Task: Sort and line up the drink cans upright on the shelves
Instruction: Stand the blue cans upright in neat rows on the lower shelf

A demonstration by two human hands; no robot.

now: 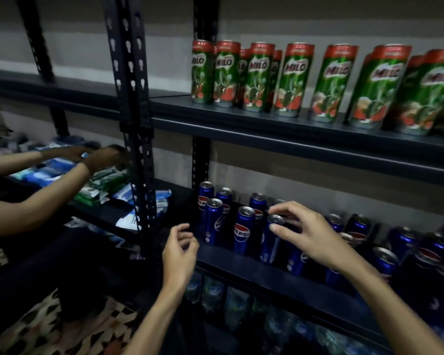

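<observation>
The step in hand looks like lining up the Pepsi cans [244, 231] on the middle shelf [241, 262]. The right hand [308, 234] holds one Pepsi can [272, 242] by its top, thumb against the front just under the rim and fingers arched over behind it. The can stands upright in the front row near the shelf's edge. The left hand [178, 252] hangs just in front of the shelf, fingers loosely curled, holding nothing. To the right the blue cans are crowded and uneven, so the next move likely calls for nudging this one flush with its neighbours, then reaching right. The cans are slim, glossy metal cylinders with silver lids that probably slide easily on the dark shelf. On the upper shelf [267, 124] the green Milo cans [292, 78] stand upright but loosely spaced.
</observation>
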